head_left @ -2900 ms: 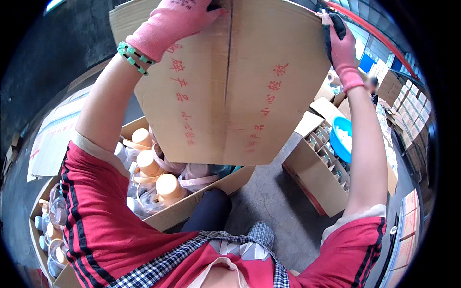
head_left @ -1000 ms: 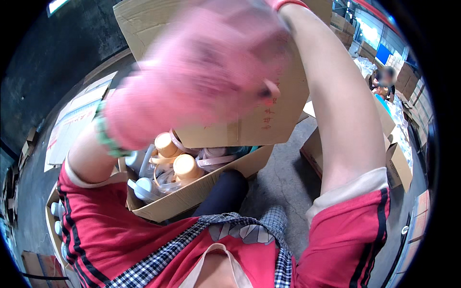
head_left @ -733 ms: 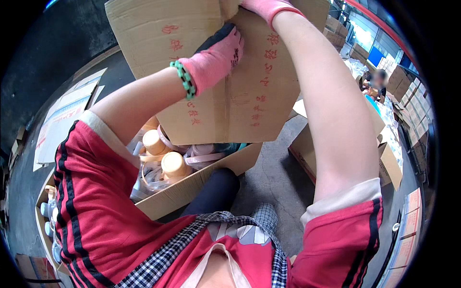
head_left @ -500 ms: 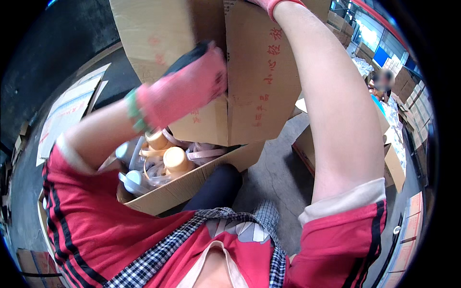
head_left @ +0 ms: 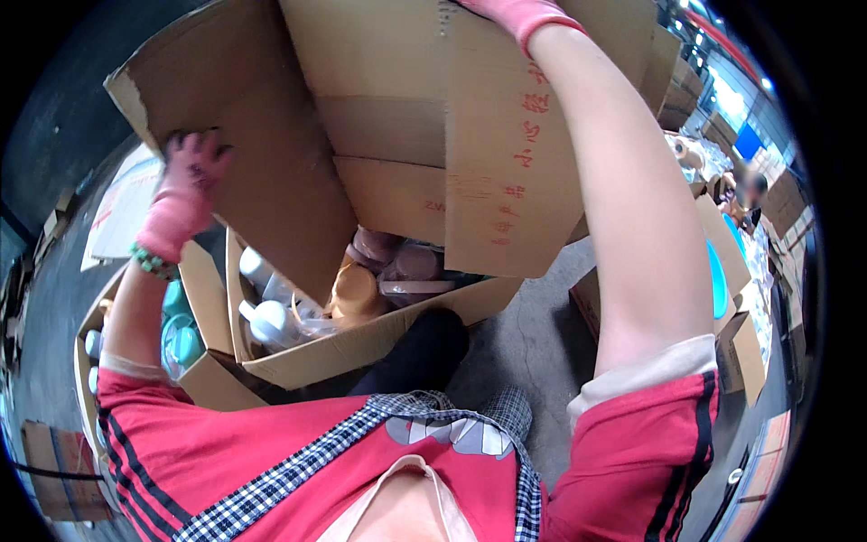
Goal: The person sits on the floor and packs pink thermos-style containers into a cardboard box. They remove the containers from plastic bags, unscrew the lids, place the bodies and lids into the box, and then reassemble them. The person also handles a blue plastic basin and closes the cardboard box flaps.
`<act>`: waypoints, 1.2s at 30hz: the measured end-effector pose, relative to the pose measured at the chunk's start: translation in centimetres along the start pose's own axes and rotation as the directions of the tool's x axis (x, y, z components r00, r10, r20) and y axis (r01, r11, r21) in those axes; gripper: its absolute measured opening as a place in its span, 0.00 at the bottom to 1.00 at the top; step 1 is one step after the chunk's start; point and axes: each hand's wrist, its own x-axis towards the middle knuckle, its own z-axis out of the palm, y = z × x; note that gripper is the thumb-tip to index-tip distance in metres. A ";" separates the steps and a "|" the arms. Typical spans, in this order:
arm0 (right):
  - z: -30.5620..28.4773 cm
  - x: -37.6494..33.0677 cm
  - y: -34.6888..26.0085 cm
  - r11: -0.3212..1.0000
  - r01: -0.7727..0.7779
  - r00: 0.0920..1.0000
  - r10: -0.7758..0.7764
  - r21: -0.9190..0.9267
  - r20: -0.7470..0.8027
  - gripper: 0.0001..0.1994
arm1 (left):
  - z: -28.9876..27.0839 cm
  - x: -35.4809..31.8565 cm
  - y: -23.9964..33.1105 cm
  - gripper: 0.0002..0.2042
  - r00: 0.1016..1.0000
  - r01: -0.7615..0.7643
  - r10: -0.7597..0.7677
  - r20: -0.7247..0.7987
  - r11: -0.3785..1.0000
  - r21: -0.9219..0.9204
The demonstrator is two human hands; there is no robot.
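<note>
A large brown cardboard box (head_left: 384,126) stands tilted in front of me, its opening facing me. My right hand (head_left: 519,16), in a pink glove, grips its upper part; the fingertips run out of the picture at the top. My left hand (head_left: 185,185), also pink-gloved with dark fingertips, lies with spread fingers against the box's left flap (head_left: 253,135). Below is an open carton (head_left: 361,339) holding plastic-wrapped containers, among them an orange one (head_left: 357,294) and a white one (head_left: 271,322). The tilted box's lower edges cover part of these.
Left of me stands another open carton (head_left: 212,307) with teal containers (head_left: 183,343). Flattened cardboard (head_left: 122,212) lies beyond it. On the right are a carton with blue items (head_left: 718,280), stacked boxes and another person (head_left: 745,194). My knee (head_left: 433,339) is against the near carton.
My left hand has moved left from the middle of the box, and the left flap has swung outward, showing the inside. My right hand stays at the top.
</note>
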 end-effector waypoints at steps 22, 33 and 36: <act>-9.1 -7.8 15.8 0.654 -0.204 0.913 0.395 0.729 -0.099 0.18 | 5.5 6.7 23.2 0.34 0.827 -0.306 0.559 -0.063 0.352 -0.885; -9.3 -10.1 17.1 0.620 -0.080 0.987 0.156 0.781 -0.023 0.16 | 2.2 13.4 23.3 0.16 0.826 0.450 0.530 -0.194 -0.826 -0.340; -9.0 -10.4 15.1 0.626 0.012 0.992 0.094 0.780 -0.090 0.16 | -3.4 16.2 21.2 0.17 0.912 0.140 -0.004 0.410 -0.936 -0.322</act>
